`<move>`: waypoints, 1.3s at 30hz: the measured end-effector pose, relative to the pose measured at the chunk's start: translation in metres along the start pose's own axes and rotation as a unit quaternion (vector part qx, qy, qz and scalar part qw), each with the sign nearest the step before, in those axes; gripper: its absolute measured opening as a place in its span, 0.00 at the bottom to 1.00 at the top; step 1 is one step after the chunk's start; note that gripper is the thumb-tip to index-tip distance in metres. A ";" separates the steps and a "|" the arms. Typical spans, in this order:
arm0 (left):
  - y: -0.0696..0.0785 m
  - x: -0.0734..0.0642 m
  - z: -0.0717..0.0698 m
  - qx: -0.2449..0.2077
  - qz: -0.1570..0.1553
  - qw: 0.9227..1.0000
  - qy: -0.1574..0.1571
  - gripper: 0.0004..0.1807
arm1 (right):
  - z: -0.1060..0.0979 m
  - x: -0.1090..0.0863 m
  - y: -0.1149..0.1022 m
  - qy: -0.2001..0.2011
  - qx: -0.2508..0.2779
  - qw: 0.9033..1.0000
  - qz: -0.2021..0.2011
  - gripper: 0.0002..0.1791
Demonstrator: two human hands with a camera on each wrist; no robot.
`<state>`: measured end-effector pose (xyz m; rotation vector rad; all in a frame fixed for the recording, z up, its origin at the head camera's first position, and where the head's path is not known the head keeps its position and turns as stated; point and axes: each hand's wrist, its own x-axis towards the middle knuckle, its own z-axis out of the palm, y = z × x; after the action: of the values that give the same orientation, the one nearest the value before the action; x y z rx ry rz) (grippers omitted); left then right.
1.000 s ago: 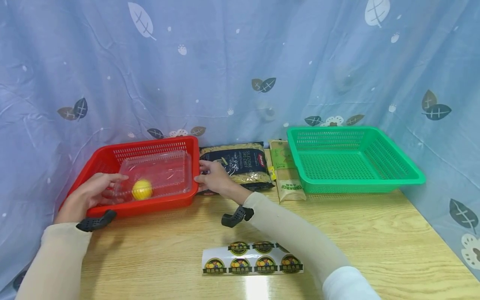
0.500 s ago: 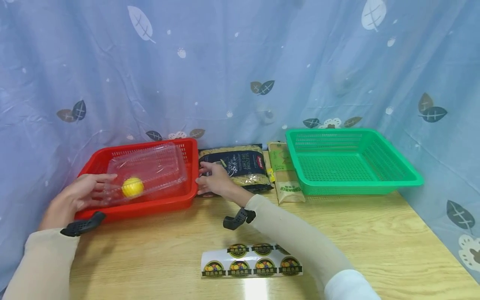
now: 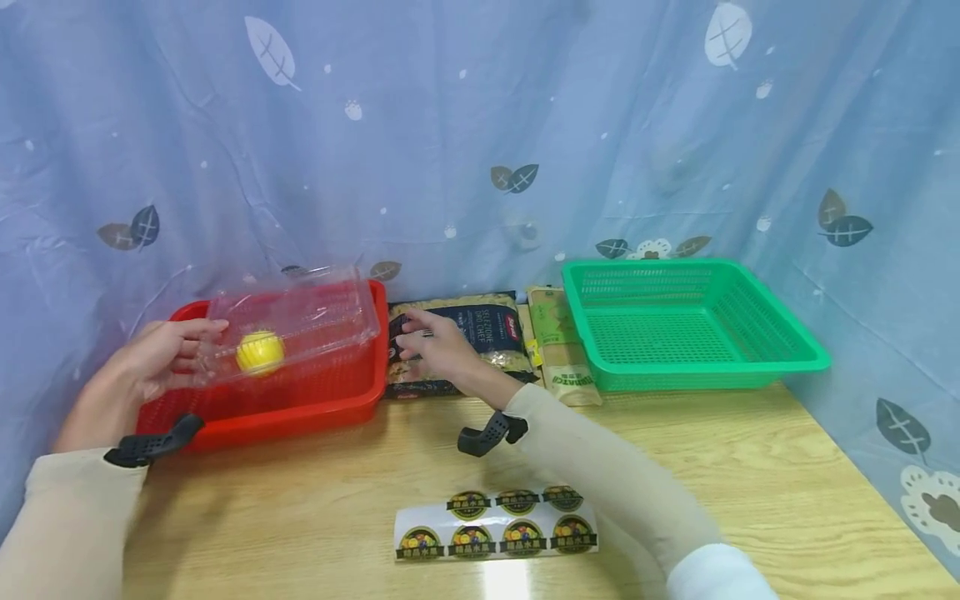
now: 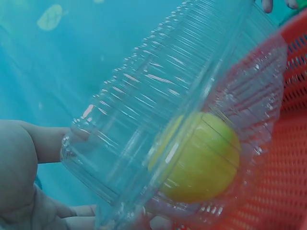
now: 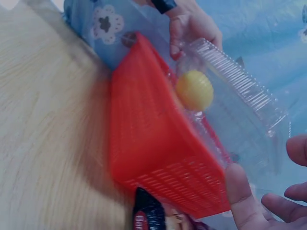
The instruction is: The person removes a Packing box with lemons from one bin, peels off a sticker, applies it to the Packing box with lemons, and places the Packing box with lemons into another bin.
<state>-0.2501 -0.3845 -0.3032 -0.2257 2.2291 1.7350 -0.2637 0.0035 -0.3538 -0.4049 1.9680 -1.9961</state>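
My left hand [image 3: 167,354] pinches the left end of a clear plastic clamshell box [image 3: 315,321], which is raised above the red basket [image 3: 300,414] and tilted. A round yellow fruit [image 3: 260,353] lies inside at the left end; in the left wrist view the yellow fruit [image 4: 201,158] shows through the ribbed wall. My right hand [image 3: 442,354] is off the basket's right rim, over the pasta bag [image 3: 483,329]. Its thumb and fingers are spread apart with nothing between them, near the right end of the box in the right wrist view.
A paper bag [image 3: 561,337] with a green label lies right of the pasta. Beyond it stands a green basket [image 3: 705,367]. A sheet of round fruit stickers [image 3: 495,546] lies toward the front of the wooden table [image 3: 300,517]. A blue curtain [image 3: 450,125] hangs behind.
My left hand has lifted the box with the yellow fruit up out of the red basket, its right end tilting up. The right hand has left the basket's rim, fingers spreading.
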 end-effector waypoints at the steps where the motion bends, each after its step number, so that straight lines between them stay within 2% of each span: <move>1: 0.004 -0.002 0.001 -0.010 0.005 1.000 -0.002 0.16 | -0.002 -0.002 -0.003 0.000 -0.004 1.000 -0.004 0.32; 7: 0.023 -0.006 0.011 -0.063 0.042 0.997 -0.014 0.15 | -0.012 -0.014 -0.021 -0.010 -0.011 0.999 -0.038 0.31; 12: 0.037 -0.011 0.019 -0.080 0.057 0.995 -0.014 0.15 | -0.020 -0.021 -0.034 -0.010 -0.017 0.998 -0.063 0.30; 16: 0.045 -0.016 0.032 -0.085 0.064 0.994 -0.008 0.15 | -0.026 -0.026 -0.040 -0.003 -0.007 0.997 -0.079 0.29; 19: 0.049 -0.020 0.045 -0.076 0.075 0.994 0.004 0.13 | -0.029 -0.031 -0.043 0.003 0.007 0.997 -0.082 0.29; 25: 0.051 -0.020 0.072 -0.037 0.102 0.994 0.005 0.10 | -0.039 -0.039 -0.044 0.019 0.024 0.995 -0.098 0.28; 32: 0.056 -0.018 0.104 0.012 0.134 0.991 0.009 0.10 | -0.053 -0.046 -0.047 0.063 0.068 0.991 -0.095 0.27; 39: 0.060 -0.024 0.129 0.058 0.147 0.987 0.019 0.31 | -0.069 -0.058 -0.049 0.089 0.096 0.988 -0.083 0.24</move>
<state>-0.2275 -0.2467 -0.2683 0.1037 2.4837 1.7446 -0.2394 0.0905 -0.3054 -0.3670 1.8721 -2.3771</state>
